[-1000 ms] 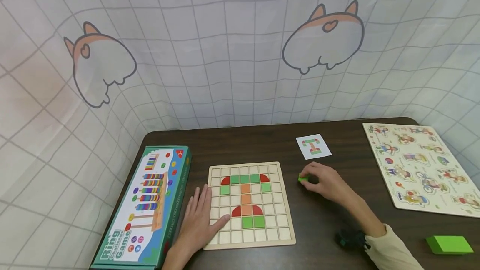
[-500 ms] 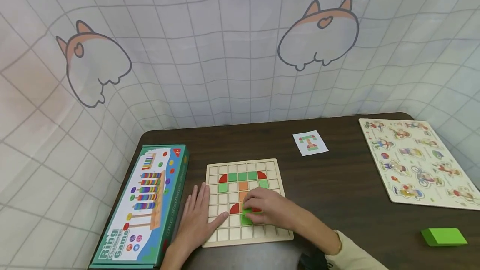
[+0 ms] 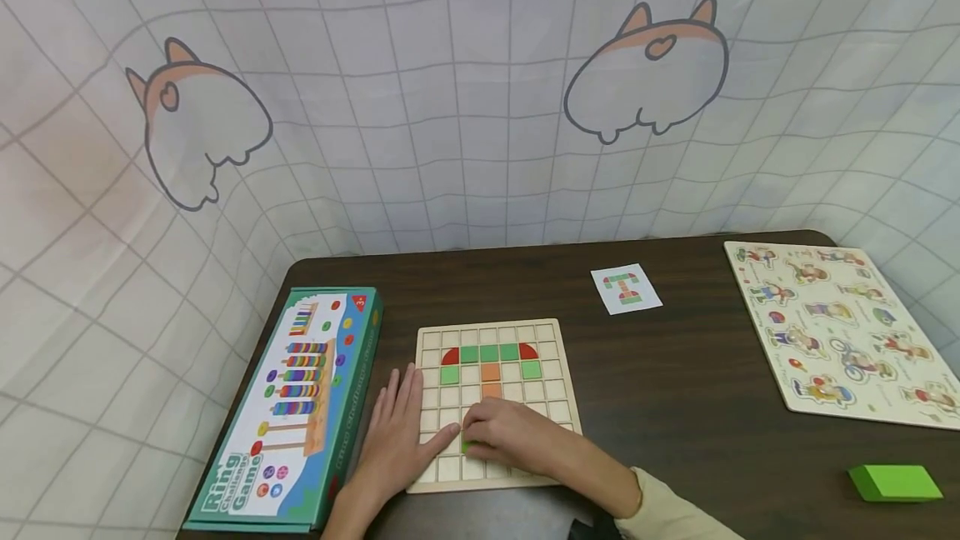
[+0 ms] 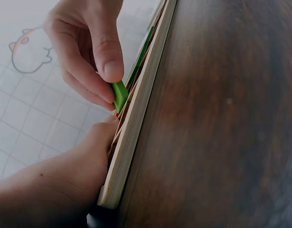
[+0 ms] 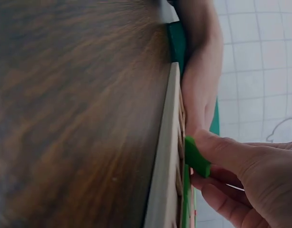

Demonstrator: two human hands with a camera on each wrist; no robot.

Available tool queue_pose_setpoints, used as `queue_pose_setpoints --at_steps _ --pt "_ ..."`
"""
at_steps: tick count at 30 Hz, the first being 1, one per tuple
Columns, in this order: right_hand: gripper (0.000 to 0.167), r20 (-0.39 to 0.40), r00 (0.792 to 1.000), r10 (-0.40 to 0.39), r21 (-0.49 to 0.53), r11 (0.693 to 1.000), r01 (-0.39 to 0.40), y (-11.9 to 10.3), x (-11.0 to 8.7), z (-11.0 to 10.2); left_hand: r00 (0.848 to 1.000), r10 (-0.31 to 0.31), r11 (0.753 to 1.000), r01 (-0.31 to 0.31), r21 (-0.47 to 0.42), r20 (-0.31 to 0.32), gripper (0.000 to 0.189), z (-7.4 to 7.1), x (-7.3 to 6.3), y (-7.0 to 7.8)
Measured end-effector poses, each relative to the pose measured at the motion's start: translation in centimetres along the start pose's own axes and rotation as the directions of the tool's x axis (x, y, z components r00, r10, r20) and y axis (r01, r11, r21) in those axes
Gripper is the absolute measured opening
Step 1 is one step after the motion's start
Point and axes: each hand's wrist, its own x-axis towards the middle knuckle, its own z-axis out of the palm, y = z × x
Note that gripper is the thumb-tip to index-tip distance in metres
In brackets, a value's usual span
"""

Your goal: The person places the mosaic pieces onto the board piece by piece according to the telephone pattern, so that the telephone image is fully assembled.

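A wooden grid board (image 3: 551, 407) lies on the table with red quarter-round, green square and orange square pieces in its cells. Over the lower middle of the board, my right hand (image 3: 517, 438) pinches a small green square block (image 4: 120, 96) between thumb and fingers. In the right wrist view that green block (image 5: 197, 157) is tilted against the board's top face. The lower red and green pieces are hidden under this hand in the head view. My left hand (image 3: 397, 432) rests along the board's left edge, fingers straight, thumb lying on the board.
Left of the board lies a Ring Challenge Game box (image 3: 285, 415). A white pattern card (image 3: 626, 288) is behind the board to the right. A picture puzzle board (image 3: 847, 332) and a larger green block (image 3: 895, 483) lie at the far right.
My right hand has carried the small green block from the table right of the board leftward onto the board's lower middle. My left hand has stayed at the left edge.
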Motion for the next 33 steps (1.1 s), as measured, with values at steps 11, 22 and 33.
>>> queue_pose_setpoints --at_steps 11,22,33 --pt "0.008 -0.028 0.999 -0.045 -0.177 0.983 0.039 -0.6 0.1 0.5 1.000 -0.001 1.000 0.001 0.010 0.002 0.103 -0.2 -0.1 0.0" --pt "0.022 -0.063 0.996 -0.058 -0.283 0.958 0.038 -1.4 -0.5 0.3 1.000 -0.003 1.000 0.003 0.002 0.004 0.103 -0.2 -0.2 -0.3" --pt "0.039 -0.174 0.960 0.218 -0.131 0.961 -0.242 0.4 -3.2 -1.8 1.000 -0.022 0.999 0.023 -0.035 0.017 0.105 0.0 -0.1 -0.2"
